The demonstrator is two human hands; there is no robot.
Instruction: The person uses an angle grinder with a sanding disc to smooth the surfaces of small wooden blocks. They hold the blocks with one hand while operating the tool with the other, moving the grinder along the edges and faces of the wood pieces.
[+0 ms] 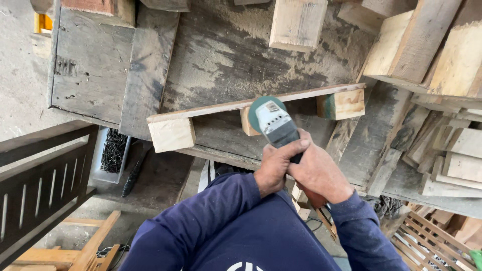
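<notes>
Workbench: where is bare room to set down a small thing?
The dusty workbench is bare behind the thin plank, up to the block at the far edge. The grey board on the left is bare too. The right side is crowded with offcuts. Both hands grip the grinder at the plank.

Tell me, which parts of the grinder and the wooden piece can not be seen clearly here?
Head view:
- Grinder: rear body hidden under left hand and right hand.
- Middle block: mostly behind the green disc.
- Disc contact with the plank: cannot tell.
- Nail tray: partly under the workbench.
</notes>
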